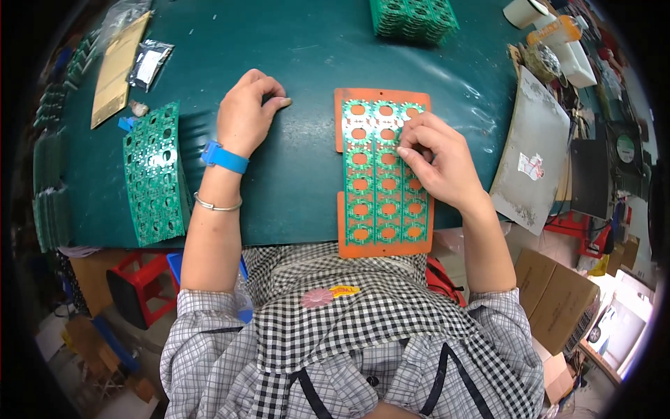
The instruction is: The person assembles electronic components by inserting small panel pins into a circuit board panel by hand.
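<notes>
A green circuit board panel (375, 171), with rows of oval openings, lies on an orange fixture plate (387, 249) at the table's near edge, right of centre. The plate's orange shows through the openings. Over the panel's right column, my right hand (440, 157) is closed in a pinch. Its fingertips are at the panel's surface, and whatever they hold is too small or hidden to make out. My left hand (248, 112) hovers or rests over the green table, left of the plate, fingers curled and thumb near the index finger. What it holds, if anything, cannot be seen.
A stack of green panels (153, 174) stands at the left, another stack (415, 21) at the far edge. Beyond lie a tan board (118, 77) and a small dark bag (149, 64). To the right are a grey sheet (534, 150) and an orange-labelled bottle (558, 31).
</notes>
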